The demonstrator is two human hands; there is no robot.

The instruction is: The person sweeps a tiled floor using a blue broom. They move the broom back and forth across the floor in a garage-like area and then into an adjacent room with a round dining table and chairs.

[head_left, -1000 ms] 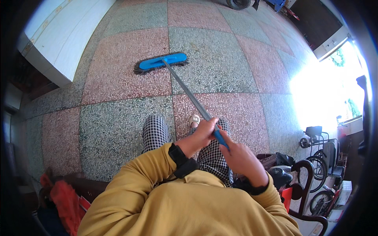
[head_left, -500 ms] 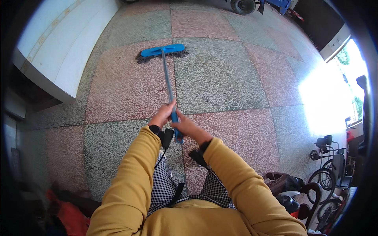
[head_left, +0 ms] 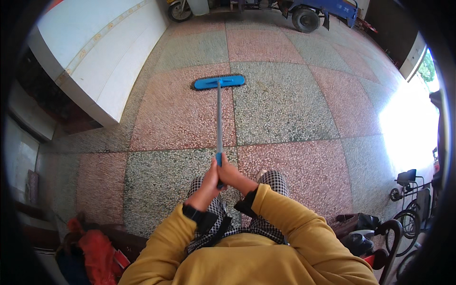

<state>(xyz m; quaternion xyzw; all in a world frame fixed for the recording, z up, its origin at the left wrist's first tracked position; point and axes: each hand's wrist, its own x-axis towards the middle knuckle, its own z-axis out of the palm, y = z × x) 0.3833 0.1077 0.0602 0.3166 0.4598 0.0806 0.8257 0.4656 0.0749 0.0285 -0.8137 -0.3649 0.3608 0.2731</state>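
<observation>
A broom lies stretched out ahead of me, its wide blue head [head_left: 209, 84] resting on the tiled floor with a fringe of dark bristles showing at the far edge and the left end. From the head a grey metal pole [head_left: 219, 118] runs straight back to a blue grip near my body. My left hand [head_left: 207, 180] is wrapped around the grip's lower part. Closed on the same grip, my right hand [head_left: 231, 172] presses against the left one. The fingers' undersides are partly hidden.
Red and green speckled tiles [head_left: 289, 164] cover the floor. A white wall [head_left: 118, 57] juts in at left. A blue vehicle with a black wheel [head_left: 306, 20] stands far back. Dark wooden furniture [head_left: 388, 232] and a wheelchair-like frame [head_left: 412, 218] are at right; red cloth [head_left: 96, 249] lies lower left.
Both hands have drawn the grip back toward my body. The broom head has come slightly nearer, and its bristles show less. The view has tilted, revealing more of the far vehicles.
</observation>
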